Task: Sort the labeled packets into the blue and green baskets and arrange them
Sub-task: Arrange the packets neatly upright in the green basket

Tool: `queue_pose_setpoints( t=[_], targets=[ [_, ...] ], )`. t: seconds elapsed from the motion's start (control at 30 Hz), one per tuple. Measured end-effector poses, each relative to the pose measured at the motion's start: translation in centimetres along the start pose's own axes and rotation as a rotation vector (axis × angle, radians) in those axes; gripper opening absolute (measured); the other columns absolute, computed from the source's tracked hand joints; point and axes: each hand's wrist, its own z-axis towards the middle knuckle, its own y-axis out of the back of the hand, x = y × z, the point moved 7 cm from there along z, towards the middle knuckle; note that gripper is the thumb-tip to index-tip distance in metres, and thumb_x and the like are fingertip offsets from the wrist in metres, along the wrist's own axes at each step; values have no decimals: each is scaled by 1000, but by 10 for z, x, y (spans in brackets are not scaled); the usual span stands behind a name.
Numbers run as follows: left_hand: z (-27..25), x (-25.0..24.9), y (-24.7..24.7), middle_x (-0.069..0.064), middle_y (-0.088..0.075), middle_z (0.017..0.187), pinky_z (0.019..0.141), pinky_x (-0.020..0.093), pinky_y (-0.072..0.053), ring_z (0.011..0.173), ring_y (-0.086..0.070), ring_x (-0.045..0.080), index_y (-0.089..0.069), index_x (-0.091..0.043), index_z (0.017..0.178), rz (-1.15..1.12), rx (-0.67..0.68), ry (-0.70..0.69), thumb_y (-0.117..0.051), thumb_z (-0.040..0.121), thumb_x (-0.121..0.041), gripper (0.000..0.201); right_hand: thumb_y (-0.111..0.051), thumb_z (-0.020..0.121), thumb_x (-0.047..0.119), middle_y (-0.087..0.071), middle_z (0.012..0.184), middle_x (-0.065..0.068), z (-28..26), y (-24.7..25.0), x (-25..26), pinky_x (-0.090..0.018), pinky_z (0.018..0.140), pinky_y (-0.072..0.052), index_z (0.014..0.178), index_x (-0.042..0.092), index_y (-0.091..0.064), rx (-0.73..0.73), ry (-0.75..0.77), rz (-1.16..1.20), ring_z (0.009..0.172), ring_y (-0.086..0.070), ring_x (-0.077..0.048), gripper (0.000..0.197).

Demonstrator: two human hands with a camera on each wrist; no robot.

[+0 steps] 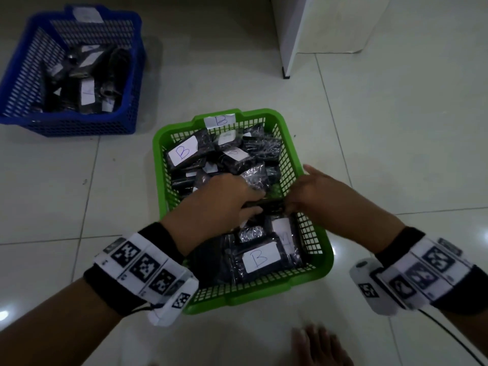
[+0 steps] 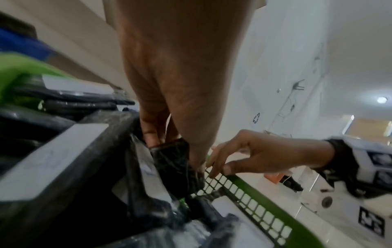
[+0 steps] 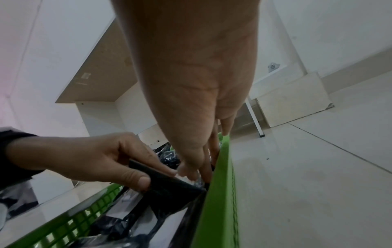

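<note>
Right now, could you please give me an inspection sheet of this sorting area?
Surface: pale glossy tiled floor; both baskets stand on it.
Job's things: green plastic mesh basket tagged B, filled with black plastic-wrapped packets, several with white B labels; blue plastic mesh basket far left holds more labelled black packets, its tag unreadable.
Clutter: nothing seen.
Hands: left hand grips a black packet inside the green basket; right hand reaches its fingers to the same packet by the basket's right wall, grip unclear.
Cables: thin black cord trails from the right wristband.
Surroundings: white cabinet panel; bare toes at the bottom edge.
</note>
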Motion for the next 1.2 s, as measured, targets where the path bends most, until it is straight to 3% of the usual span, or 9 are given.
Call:
queue_pose_setpoints(
  t=[0.07, 0.17, 0.27, 0.43, 0.67, 0.87, 0.93, 1.07, 1.2],
  targets=[
    [-3, 3, 3, 4, -70, 107, 79, 31, -46, 96, -60, 23, -63, -30, 135, 92, 27, -26, -60, 98, -41, 39, -62, 89, 14, -69, 91, -2, 9, 11, -4, -33, 87, -53, 98, 22, -72, -65, -26, 76, 86, -64, -16, 15],
    [-9, -7, 1, 0, -57, 124, 80, 37, -52, 112, -49, 22, -58, -30, 136, 270, 90, -45, -53, 101, -36, 36, -60, 96, 29, -70, 91, -3, 29, 23, -7, -26, 66, -51, 112, 17, -62, -141, -97, 296, 71, -62, -11, 21],
    [-14, -16, -4, 2, -52, 124, 69, 34, -51, 113, -49, 24, -54, -31, 139, 286, 90, -50, -50, 100, -40, 40, -73, 86, 36, -64, 104, -4, 51, 16, -2, -35, 74, -53, 123, 19, -50, -43, -57, 302, 87, -61, -18, 47],
    [-16, -13, -10, 6, -61, 108, 78, 37, -53, 95, -55, 27, -57, -28, 137, 241, 115, -39, -50, 96, -46, 45, -84, 72, 33, -58, 108, -5, 62, 11, -4, -34, 75, -43, 115, 17, -47, -62, -75, 192, 98, -50, -22, 59],
    [-13, -6, -26, 3, -63, 90, 83, 44, -53, 85, -30, 20, -57, -28, 133, 212, 126, -3, -53, 96, -48, 43, -76, 82, 22, -63, 88, -1, 64, 26, -26, -26, 67, -44, 88, 14, -64, -75, -151, 292, 80, -59, -16, 16],
    [-7, -11, -23, 8, -61, 115, 84, 41, -52, 114, -41, 30, -48, -32, 145, 258, 160, 37, -55, 97, -46, 50, -49, 99, 11, -58, 79, -7, 45, 59, -56, -31, 48, -46, 101, 10, -40, -263, -275, 501, 61, -58, -21, 9],
    [0, -13, -22, 11, -53, 126, 85, 41, -50, 117, -42, 33, -45, -34, 147, 291, 152, 41, -56, 97, -40, 51, -41, 104, 15, -60, 95, -14, 40, 53, -57, -35, 58, -60, 108, 9, -36, -307, -410, 823, 74, -67, -26, 9],
    [15, -15, -24, 17, -44, 137, 90, 43, -44, 118, -47, 36, -37, -35, 152, 404, 148, 29, -48, 100, -30, 53, -33, 107, 24, -61, 108, -15, 47, 26, -38, -50, 80, -60, 118, 13, -34, -152, -549, 1134, 91, -69, -24, 16],
    [22, -19, -30, 14, -47, 142, 94, 42, -42, 126, -43, 35, -33, -30, 154, 497, 141, -10, -45, 103, -33, 52, -31, 107, 25, -57, 110, -11, 58, 18, -26, -37, 70, -56, 125, 12, -33, -75, -523, 1176, 91, -62, -19, 22]
  ],
)
